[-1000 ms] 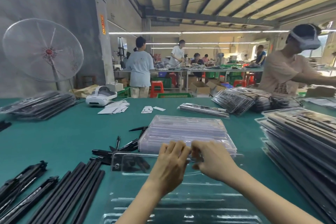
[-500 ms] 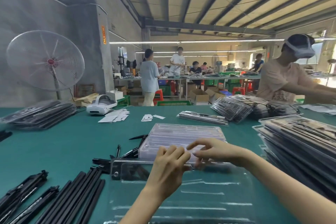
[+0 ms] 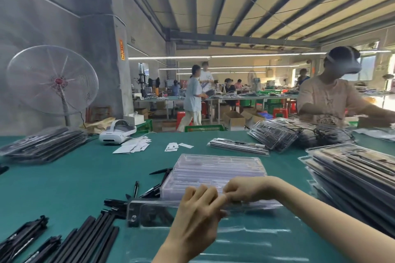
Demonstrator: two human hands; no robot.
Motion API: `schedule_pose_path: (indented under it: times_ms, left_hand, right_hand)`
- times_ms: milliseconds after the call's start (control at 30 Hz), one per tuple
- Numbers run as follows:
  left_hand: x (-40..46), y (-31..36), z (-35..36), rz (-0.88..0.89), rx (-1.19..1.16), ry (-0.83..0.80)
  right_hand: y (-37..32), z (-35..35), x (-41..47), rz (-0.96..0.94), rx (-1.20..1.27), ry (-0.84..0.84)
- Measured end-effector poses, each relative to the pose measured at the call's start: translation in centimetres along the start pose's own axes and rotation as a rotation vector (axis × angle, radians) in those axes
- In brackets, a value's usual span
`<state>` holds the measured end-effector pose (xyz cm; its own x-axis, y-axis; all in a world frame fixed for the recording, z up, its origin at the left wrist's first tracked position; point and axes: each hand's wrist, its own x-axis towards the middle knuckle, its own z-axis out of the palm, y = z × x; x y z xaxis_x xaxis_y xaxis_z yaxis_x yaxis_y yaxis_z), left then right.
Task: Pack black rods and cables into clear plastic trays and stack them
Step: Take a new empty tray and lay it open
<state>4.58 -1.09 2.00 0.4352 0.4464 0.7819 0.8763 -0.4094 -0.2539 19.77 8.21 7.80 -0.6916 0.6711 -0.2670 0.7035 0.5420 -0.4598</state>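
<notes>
A clear plastic tray (image 3: 256, 239) lies open on the green table in front of me, its far edge raised. My left hand (image 3: 198, 213) and my right hand (image 3: 245, 191) meet at that far edge, fingers curled and pinching the plastic. Behind them stands a stack of empty clear trays (image 3: 215, 175). Black rods (image 3: 89, 239) lie in a bundle at the lower left, with smaller black parts (image 3: 154, 190) scattered beside the empty stack. A tall pile of packed trays (image 3: 354, 179) rises at the right.
More packed trays (image 3: 42, 145) lie at the far left and further packed trays (image 3: 275, 134) at the back right. A white headset (image 3: 117, 131) and paper slips (image 3: 134, 146) sit at the table's far side. A person with a headset (image 3: 329, 100) works at the right.
The camera has tilted upward. My right hand has slid left along the tray's far edge and closed its fingers on it, close to the left hand.
</notes>
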Motion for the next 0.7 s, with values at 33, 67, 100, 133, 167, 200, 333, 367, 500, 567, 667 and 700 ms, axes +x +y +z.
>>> schedule_pose_path:
  times_ms: [33, 67, 100, 133, 167, 200, 333, 367, 500, 567, 667, 700]
  left_hand:
    - [0.2, 0.1, -0.4, 0.014, -0.017, 0.012]
    - [0.3, 0.2, -0.7, 0.03, -0.038, 0.025]
    - [0.5, 0.2, -1.2, 0.047, -0.063, 0.025]
    - [0.7, 0.3, -1.5, 0.076, -0.079, 0.02]
    - [0.8, 0.3, -2.0, 0.096, -0.086, 0.007]
    - [0.9, 0.4, -2.5, 0.109, -0.085, 0.01]
    - [1.4, 0.9, -4.3, 0.111, -0.095, 0.057]
    - [1.6, 1.0, -4.7, 0.134, -0.086, 0.046]
    - [3.4, -0.6, -6.4, 0.192, -0.105, -0.087]
    - [4.4, -1.5, -7.2, 0.203, -0.062, -0.177]
    - [4.3, -1.1, -7.6, 0.229, -0.026, -0.191]
    - [3.7, -0.3, -7.7, 0.218, -0.043, -0.167]
  right_hand:
    - [0.0, -0.3, 0.4, 0.036, -0.027, 0.008]
    - [0.1, -0.6, 0.8, 0.068, -0.058, 0.03]
    - [0.2, -0.9, 1.2, 0.09, -0.085, 0.05]
    - [0.2, -1.2, 1.7, 0.103, -0.1, 0.059]
    - [0.1, -1.6, 1.9, 0.109, -0.12, 0.056]
    - [0.0, -2.0, 2.0, 0.137, -0.159, 0.043]
    - [0.2, -4.7, 1.4, 0.254, -0.23, 0.23]
    - [0.3, -5.5, 1.3, 0.244, -0.21, 0.295]
    - [-0.5, -7.6, 0.1, 0.07, -0.228, 0.287]
    - [-1.6, -8.0, -0.5, 0.023, -0.275, 0.224]
    - [-2.0, -9.1, -1.0, -0.089, -0.404, 0.299]
    - [-2.2, -9.7, -1.2, -0.13, -0.378, 0.342]
